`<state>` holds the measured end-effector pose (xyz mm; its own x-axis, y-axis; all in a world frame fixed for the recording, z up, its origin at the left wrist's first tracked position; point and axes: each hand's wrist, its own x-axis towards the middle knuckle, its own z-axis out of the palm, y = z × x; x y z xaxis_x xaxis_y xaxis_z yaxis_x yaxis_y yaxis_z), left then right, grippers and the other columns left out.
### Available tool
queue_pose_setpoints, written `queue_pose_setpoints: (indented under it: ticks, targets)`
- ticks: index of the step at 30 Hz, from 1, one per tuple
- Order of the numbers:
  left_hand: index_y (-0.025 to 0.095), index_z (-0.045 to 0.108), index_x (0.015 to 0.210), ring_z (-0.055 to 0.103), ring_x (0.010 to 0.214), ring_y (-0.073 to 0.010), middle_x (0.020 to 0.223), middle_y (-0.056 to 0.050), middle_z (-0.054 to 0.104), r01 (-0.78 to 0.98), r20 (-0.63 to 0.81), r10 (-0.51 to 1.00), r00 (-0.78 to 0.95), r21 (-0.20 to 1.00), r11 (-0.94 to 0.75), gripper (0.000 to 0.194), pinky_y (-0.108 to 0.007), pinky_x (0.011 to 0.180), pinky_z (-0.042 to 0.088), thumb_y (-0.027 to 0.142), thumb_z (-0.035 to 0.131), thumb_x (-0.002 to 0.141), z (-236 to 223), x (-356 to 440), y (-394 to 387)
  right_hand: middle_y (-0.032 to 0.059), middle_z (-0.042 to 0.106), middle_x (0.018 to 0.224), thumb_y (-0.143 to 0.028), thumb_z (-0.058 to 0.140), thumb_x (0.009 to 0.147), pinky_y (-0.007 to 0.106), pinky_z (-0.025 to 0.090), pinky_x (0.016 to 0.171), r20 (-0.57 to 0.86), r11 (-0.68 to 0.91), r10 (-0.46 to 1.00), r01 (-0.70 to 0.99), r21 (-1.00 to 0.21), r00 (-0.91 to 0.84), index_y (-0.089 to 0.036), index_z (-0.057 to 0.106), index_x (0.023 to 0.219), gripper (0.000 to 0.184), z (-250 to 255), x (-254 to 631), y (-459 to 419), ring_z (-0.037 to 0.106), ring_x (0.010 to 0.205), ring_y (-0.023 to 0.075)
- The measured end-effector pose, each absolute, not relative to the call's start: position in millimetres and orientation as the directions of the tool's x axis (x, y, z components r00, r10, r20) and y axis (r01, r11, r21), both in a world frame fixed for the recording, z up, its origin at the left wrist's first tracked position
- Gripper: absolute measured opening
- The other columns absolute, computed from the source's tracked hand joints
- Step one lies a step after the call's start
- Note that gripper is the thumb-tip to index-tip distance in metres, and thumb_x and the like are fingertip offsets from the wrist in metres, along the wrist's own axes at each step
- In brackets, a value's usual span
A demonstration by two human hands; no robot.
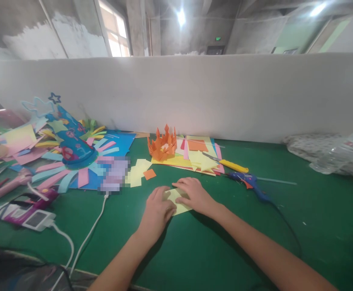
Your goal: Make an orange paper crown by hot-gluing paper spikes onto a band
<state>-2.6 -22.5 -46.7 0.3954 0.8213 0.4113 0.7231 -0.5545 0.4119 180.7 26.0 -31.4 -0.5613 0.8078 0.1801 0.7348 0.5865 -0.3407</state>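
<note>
A pale yellow sheet of paper (181,207) lies on the green table between my hands. My left hand (158,208) is at its left edge, fingers curled and pressed on the paper. Across the upper right part of the sheet rests my right hand (193,194), its fingers stretched out over the paper. Just beyond stands an orange folded-paper crown (162,145). Several yellow paper squares (136,173) and a small orange square (149,174) lie to the left of the crown.
At right are a blue glue gun (251,182), a yellow utility knife (234,165) and a plastic bottle (343,153). Stacked coloured paper (197,145) lies at the back. Leftward stand a blue party hat (73,141), a pink glue gun (11,186) and a power strip (37,218) with cables.
</note>
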Motion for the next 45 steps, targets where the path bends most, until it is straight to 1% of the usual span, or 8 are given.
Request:
queue_pose_setpoints:
  ticks: [3,6,13,16,20,23,34,45]
  targets:
    - [0.019,0.063,0.075,0.035,0.125,-0.0284,0.127,-0.009,0.046,0.737,0.393,0.833,0.39,0.409,-0.538,0.007,-0.049,0.096,0.039,0.015,0.057,0.078,-47.3,-3.7,-21.4,0.0057,0.06,0.101,-0.033,0.063,0.077,0.039,0.034,0.086,0.158,0.581,0.81,0.735,-0.35,-0.565,-0.021,0.059,0.113,0.038,-29.1,179.6,28.3,0.05,0.097,0.0217]
    - [0.017,0.061,0.074,0.034,0.128,-0.0289,0.131,-0.009,0.044,0.732,0.368,0.84,0.398,0.425,-0.533,0.006,-0.05,0.097,0.039,0.015,0.057,0.077,-48.5,-3.8,-20.8,0.0032,0.059,0.094,-0.025,0.059,0.078,0.037,0.032,0.085,0.187,0.594,0.801,0.718,-0.362,-0.569,-0.023,0.063,0.103,0.025,-26.4,177.0,25.5,0.051,0.093,0.0192]
    - [0.017,0.057,0.084,0.048,0.11,-0.0238,0.12,-0.009,0.051,0.742,0.304,0.86,0.411,0.437,-0.509,0.007,-0.045,0.091,0.042,0.014,0.056,0.078,-44.9,-2.6,-22.5,0.0014,0.06,0.092,-0.02,0.056,0.081,0.035,0.029,0.083,0.307,0.623,0.781,0.71,-0.327,-0.544,-0.021,0.061,0.085,0.007,-23.7,176.7,20.4,0.05,0.091,0.0172]
    - [0.018,0.056,0.09,0.048,0.106,-0.0225,0.113,-0.007,0.054,0.742,0.305,0.847,0.435,0.412,-0.529,0.011,-0.041,0.088,0.043,0.013,0.053,0.08,-41.7,-0.5,-24.1,0.0006,0.062,0.085,-0.019,0.05,0.086,0.035,0.028,0.082,0.357,0.692,0.716,0.678,-0.248,-0.6,-0.02,0.06,0.077,0.014,-26.2,180.2,18.8,0.049,0.085,0.0156]
    - [0.017,0.055,0.081,0.049,0.094,-0.019,0.105,-0.006,0.056,0.732,0.33,0.829,0.451,0.396,-0.555,0.014,-0.036,0.082,0.043,0.011,0.043,0.086,-38.1,3.7,-28.0,0.0028,0.062,0.082,-0.02,0.041,0.092,0.031,0.032,0.075,0.388,0.773,0.617,0.621,-0.132,-0.685,-0.018,0.062,0.082,0.023,-35.5,186.7,10.2,0.047,0.079,0.0149]
    - [0.017,0.052,0.078,0.049,0.087,-0.0173,0.094,-0.004,0.057,0.743,0.307,0.845,0.438,0.406,-0.533,0.017,-0.033,0.077,0.043,0.01,0.04,0.087,-37.3,5.5,-31.0,0.0042,0.061,0.081,-0.018,0.038,0.093,0.028,0.034,0.069,0.368,0.788,0.596,0.607,-0.098,-0.714,-0.016,0.063,0.085,0.026,-43.0,191.6,3.0,0.046,0.075,0.015]
    - [0.016,0.055,0.081,0.048,0.083,-0.0169,0.09,-0.004,0.055,0.732,0.279,0.857,0.433,0.446,-0.515,0.018,-0.032,0.074,0.043,0.015,0.039,0.089,-45.0,4.3,-31.1,0.0066,0.061,0.087,-0.018,0.035,0.094,0.028,0.039,0.071,0.314,0.786,0.607,0.61,-0.1,-0.73,-0.015,0.061,0.092,0.026,-45.1,194.3,-4.4,0.048,0.079,0.0166]
    - [0.017,0.056,0.081,0.05,0.085,-0.0175,0.09,-0.004,0.057,0.731,0.296,0.858,0.421,0.45,-0.514,0.012,-0.032,0.074,0.045,0.014,0.045,0.086,-47.1,4.1,-30.9,0.01,0.059,0.102,-0.019,0.039,0.093,0.035,0.043,0.081,0.285,0.785,0.618,0.589,-0.19,-0.733,-0.014,0.057,0.11,0.026,-48.7,198.4,-11.2,0.051,0.091,0.0197]
